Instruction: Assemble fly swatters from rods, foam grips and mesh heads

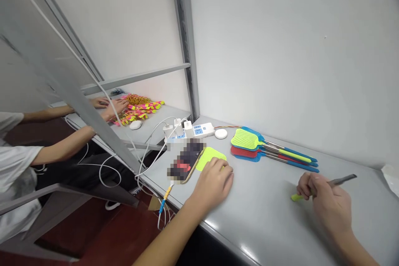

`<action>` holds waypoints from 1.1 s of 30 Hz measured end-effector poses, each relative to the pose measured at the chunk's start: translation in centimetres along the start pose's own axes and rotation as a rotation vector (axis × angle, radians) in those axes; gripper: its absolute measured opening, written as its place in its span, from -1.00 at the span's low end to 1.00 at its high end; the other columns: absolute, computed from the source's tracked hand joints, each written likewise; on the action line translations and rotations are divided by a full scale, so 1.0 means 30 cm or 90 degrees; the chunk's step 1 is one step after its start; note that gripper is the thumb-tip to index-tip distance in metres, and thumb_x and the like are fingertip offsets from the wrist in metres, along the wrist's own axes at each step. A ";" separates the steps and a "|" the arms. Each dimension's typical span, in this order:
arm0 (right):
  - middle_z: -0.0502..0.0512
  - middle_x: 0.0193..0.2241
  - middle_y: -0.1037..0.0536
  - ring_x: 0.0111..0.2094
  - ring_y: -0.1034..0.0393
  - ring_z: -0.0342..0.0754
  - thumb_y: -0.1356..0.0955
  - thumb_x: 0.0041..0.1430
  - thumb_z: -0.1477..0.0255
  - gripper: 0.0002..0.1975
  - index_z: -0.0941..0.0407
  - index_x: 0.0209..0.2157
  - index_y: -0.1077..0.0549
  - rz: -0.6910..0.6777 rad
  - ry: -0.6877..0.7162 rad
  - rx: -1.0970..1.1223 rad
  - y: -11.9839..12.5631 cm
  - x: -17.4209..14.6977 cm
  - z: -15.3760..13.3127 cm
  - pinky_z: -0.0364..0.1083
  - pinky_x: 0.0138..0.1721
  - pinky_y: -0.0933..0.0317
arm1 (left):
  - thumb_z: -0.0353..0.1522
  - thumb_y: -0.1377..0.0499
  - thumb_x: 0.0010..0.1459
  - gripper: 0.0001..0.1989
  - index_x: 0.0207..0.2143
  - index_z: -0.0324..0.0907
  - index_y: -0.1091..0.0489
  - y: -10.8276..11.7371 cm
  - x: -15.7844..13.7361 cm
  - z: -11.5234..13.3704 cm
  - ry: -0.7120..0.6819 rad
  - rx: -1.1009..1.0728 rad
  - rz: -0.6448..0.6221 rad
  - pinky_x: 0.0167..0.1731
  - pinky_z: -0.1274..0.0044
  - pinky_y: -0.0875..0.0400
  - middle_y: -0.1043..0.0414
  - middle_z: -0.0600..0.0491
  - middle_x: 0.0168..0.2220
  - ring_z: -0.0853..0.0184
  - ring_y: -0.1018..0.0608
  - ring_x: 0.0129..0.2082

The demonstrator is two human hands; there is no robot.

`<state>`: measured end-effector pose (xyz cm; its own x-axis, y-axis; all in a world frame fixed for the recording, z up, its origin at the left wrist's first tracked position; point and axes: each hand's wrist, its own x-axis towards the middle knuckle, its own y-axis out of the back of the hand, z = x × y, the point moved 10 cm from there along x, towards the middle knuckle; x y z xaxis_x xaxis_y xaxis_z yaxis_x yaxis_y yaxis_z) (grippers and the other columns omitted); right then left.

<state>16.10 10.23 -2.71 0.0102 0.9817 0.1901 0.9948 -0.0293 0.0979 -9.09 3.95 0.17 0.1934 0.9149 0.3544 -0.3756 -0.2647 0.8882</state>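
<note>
My left hand (215,181) rests on the table with its fingers curled over the lower edge of a yellow-green fly swatter head (212,157). A bit of the same colour shows between the fingers. My right hand (331,201) is closed around a slim rod-like piece (342,180), dark grey at its upper end. A yellow-green tip (297,197) pokes out below the fingers; whether both ends belong to one piece is hidden by the hand. Behind, several fly swatters (246,139) in yellow-green, red and blue lie stacked, handles to the right.
A phone (187,161) on a charging cable lies left of my left hand. Behind it are a power strip (203,129) with plugs and a white round case (221,134). Past the metal frame (187,41), another person's hands (115,108) touch a pink and yellow pile (141,110).
</note>
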 end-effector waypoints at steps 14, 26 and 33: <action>-0.06 -0.59 -0.25 -0.56 -0.14 -0.13 -0.15 0.31 0.22 -0.68 0.05 -0.49 -0.23 -0.240 0.188 -0.342 -0.179 -0.078 -0.041 -0.13 -0.50 -0.07 | -0.26 0.02 0.27 -0.67 0.07 -0.06 -0.24 -0.123 -0.082 0.161 0.018 -0.025 -0.091 0.13 0.15 -0.12 -0.23 0.00 0.20 0.14 -0.29 0.14; -0.01 -0.46 -0.49 -0.50 -0.36 -0.08 -0.16 0.29 0.24 -0.79 0.02 -0.25 -0.31 -0.177 0.218 -0.483 -0.088 -0.002 -0.072 -0.12 -0.45 -0.19 | 0.03 -0.32 -0.19 -0.26 0.06 0.02 -0.28 -0.135 0.129 0.142 -0.090 -0.119 -0.188 0.03 0.16 -0.13 -0.30 -0.04 0.03 0.01 -0.25 0.08; 0.02 -0.39 -0.48 -0.41 -0.37 -0.09 -0.16 0.33 0.21 -0.71 0.02 -0.32 -0.41 -0.248 0.284 -0.567 -0.115 0.000 -0.076 -0.11 -0.40 -0.16 | 0.13 -0.20 -0.10 -0.46 -0.36 -0.15 -0.32 -0.183 0.164 0.165 -0.074 -0.097 -0.168 -0.15 0.35 -0.18 -0.33 -0.01 -0.20 0.15 -0.34 -0.14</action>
<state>12.43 9.90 -0.84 -0.5097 0.8010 0.3142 0.4866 -0.0328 0.8730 -1.59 8.41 -1.51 0.4012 0.9026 0.1560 -0.4281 0.0342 0.9031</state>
